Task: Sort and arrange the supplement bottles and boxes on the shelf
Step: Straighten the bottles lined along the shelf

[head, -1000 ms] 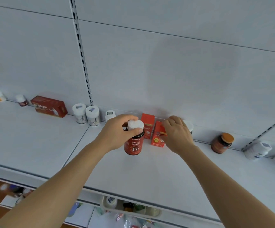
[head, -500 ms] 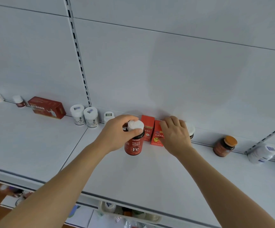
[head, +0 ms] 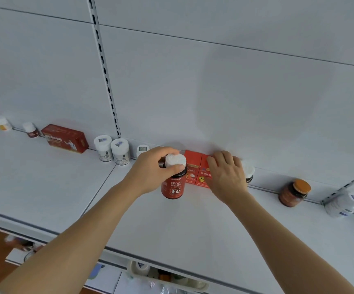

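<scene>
White shelf (head: 44, 187): left grip (head: 150, 170) around Fe bottle (head: 173, 183) cap, right grip (head: 227, 175) flat on box (head: 202, 177).

Fe bottle (head: 173, 185) on shelf (head: 193, 230), just left-front of two boxes (head: 197, 172).

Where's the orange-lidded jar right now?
In the head view the orange-lidded jar stands at the back of the shelf on the right, between the right hand and a tipped white bottle.

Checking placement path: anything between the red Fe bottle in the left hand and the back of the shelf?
Yes. The left hand grips the Fe bottle by its white cap; the two red boxes stand just behind and right of it, the right hand on them. Left of the boxes, the hand hides what lies behind.
</scene>
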A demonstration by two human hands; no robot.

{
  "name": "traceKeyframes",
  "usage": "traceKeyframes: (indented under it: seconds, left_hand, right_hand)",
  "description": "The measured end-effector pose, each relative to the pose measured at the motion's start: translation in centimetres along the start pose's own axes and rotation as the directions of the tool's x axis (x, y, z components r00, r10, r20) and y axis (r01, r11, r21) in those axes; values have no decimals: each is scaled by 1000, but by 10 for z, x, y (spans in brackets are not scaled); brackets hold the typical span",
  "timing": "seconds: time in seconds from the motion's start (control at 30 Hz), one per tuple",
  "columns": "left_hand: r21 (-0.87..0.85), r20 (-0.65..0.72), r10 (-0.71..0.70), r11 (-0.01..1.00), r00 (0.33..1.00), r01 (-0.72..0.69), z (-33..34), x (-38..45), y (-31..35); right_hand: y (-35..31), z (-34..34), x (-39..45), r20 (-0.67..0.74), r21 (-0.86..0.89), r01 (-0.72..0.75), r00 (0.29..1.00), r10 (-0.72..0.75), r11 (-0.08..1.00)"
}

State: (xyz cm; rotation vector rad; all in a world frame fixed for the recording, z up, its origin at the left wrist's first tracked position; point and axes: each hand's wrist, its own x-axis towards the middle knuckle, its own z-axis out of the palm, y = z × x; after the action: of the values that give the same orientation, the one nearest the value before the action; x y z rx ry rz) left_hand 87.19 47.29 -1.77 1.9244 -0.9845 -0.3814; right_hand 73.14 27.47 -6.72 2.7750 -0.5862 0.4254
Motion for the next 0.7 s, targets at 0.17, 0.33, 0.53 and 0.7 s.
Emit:
traceKeyframes:
  seconds: [0.17,0.33,0.53,0.7]
  left_hand:
    - [-20,-48,-33,999,998,32,-15,-7,-4]
    - [-48,-97,-95,995,991,90,-49,-25,-13]
    - [-29,-184,-106,994,977,102,-110,-54,-38]
    - [-32,-212,-115,993,970,111,-183,-91,-76]
  right_hand:
    - [-6,-22,6,-160,164,29,987,-3,986]
    - [-54,-42,21,-330,318,188,941,-77,929]
    - [-126,-58,34,-316,358,285,933,-172,889]
    - [-207,-76,52,-294,381,315,933,-209,869]
